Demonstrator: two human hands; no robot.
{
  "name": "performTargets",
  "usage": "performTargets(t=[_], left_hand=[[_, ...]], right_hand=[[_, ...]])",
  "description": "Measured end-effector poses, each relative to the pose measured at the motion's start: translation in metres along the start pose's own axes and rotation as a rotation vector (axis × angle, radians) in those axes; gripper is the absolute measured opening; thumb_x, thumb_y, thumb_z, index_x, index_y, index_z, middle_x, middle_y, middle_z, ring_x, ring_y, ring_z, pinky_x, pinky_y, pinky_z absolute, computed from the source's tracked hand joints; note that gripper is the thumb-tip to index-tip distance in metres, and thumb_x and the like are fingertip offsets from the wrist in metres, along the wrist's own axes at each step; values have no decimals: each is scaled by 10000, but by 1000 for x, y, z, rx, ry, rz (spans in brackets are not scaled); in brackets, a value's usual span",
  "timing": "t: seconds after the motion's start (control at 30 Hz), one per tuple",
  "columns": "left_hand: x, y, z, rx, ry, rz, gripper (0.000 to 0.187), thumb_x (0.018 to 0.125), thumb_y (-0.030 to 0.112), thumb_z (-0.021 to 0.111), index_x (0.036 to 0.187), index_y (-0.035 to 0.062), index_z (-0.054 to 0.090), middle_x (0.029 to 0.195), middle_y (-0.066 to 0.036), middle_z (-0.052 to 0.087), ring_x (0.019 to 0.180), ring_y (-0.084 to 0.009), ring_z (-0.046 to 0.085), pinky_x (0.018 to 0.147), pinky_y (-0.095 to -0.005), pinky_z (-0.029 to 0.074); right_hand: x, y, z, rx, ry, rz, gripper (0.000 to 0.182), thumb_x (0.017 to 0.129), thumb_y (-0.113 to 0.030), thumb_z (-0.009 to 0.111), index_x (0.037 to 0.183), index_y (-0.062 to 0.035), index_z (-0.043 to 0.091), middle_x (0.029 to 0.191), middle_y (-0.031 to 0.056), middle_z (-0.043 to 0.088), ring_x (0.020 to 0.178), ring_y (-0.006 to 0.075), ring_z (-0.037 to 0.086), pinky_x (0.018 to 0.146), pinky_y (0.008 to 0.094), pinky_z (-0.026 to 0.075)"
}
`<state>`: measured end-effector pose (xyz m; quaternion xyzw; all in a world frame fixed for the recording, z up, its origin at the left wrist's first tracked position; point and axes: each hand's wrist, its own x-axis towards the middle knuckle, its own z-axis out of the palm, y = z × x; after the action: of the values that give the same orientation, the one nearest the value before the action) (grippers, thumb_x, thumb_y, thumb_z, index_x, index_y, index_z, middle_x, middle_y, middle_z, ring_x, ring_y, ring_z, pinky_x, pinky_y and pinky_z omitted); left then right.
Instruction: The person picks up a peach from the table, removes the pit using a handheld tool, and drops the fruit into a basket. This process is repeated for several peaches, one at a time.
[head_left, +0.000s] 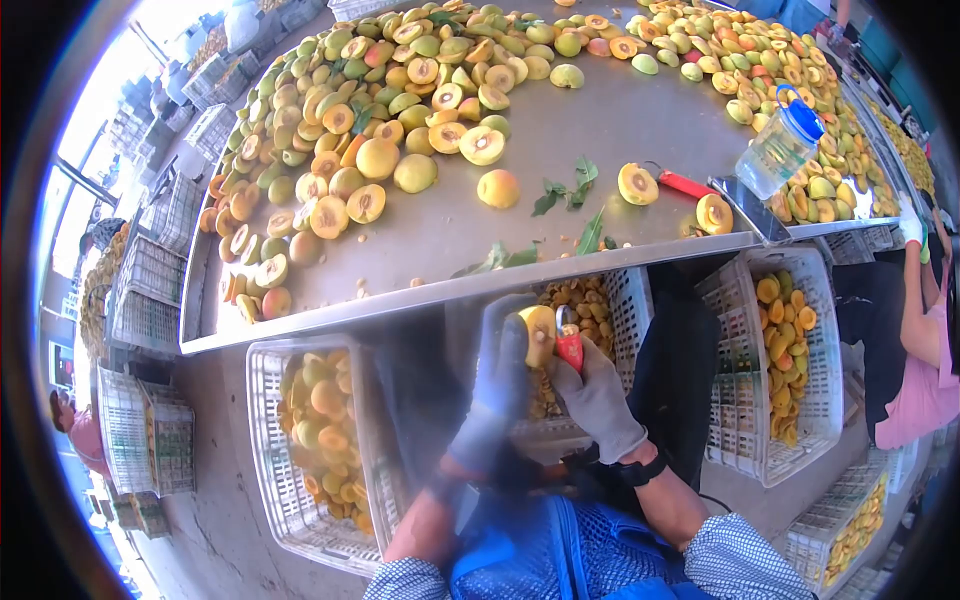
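Both my hands wear grey gloves and meet above a crate of fruit pieces [578,298], below the table's front edge. My left hand [503,355], smeared by motion, is against a yellow fruit half [538,335]; how its fingers close is too blurred to tell. In my right hand [595,385] is a red-handled tool [569,348] with a metal loop at its top, close beside the fruit half. Heaps of whole and halved yellow-green fruit [400,90] lie on the metal table [430,240].
A crate of fruit [262,440] stands at my left, another [825,400] at my right. On the table are a red-handled knife [686,185], a phone [750,208], a blue-lidded bottle [775,155] and leaves [570,190]. A co-worker's gloved hand [910,220] is at far right.
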<state>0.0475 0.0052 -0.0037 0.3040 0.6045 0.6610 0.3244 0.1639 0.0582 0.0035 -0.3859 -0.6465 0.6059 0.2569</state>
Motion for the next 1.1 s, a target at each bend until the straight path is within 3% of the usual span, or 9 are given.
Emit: performTargets(t=[0.07,0.23,0.3,0.37,0.53,0.63,0.8,0.87,1.1], left_hand=[[3,-3,-3,-168,2,-35,390,979,303,436,1246,23,492,1141,-102,563,1043,-173,544,936,-316,433],[6,-6,-8,-518,-55,-67,401,948,285,458,1233,4,486,1118,-97,564,1027,-165,550,923,-313,443],[7,-4,-9,-404,-62,-30,385,955,282,459,1222,5,487,1120,-99,561,1020,-161,551,913,-306,446],[7,-4,-9,-289,-65,9,370,963,278,461,1212,6,488,1123,-100,557,1013,-158,551,902,-299,449],[7,-4,-5,104,35,114,317,1013,270,425,1168,4,501,1070,-122,583,984,-150,569,869,-293,466],[5,4,5,-118,69,11,312,1015,265,424,1157,0,509,1020,-120,624,943,-154,592,858,-295,473],[6,5,11,-127,60,26,340,1016,269,424,1133,-14,571,1000,-114,648,903,-166,610,852,-299,477],[7,2,9,-110,51,8,347,1013,264,424,1123,-20,589,998,-104,646,912,-167,605,858,-301,470],[9,-5,4,-39,56,61,332,1001,247,423,1109,-19,593,983,-91,638,944,-167,587,860,-298,459]], right_hand=[[-4,12,0,-170,11,-194,292,951,-296,554,1020,-12,559,729,88,573,647,172,544,615,306,453],[-11,20,3,-162,-60,-151,349,961,-339,542,1069,-7,559,771,123,590,692,226,572,672,340,476],[-11,23,3,-160,-70,-154,359,964,-350,536,1070,-8,561,775,125,595,692,231,575,674,339,477],[-11,23,2,-174,-104,-70,398,915,-348,601,1154,-31,579,973,232,658,954,407,637,779,418,502],[-13,22,4,-169,-120,-52,428,922,-383,586,1164,-31,570,973,232,657,952,409,637,782,425,501],[-14,16,8,-188,-117,-1,452,930,-424,556,1169,-40,566,981,233,654,962,414,632,788,429,497],[-13,26,13,-189,-103,62,490,941,-494,495,1157,-61,566,1007,235,642,999,416,616,817,438,481],[-13,34,18,-189,-11,-148,312,965,-308,496,1001,-7,572,807,208,612,757,387,625,669,405,479],[-9,38,21,-143,-118,-69,357,971,-353,497,1050,-18,589,814,169,626,770,338,634,681,386,475]])
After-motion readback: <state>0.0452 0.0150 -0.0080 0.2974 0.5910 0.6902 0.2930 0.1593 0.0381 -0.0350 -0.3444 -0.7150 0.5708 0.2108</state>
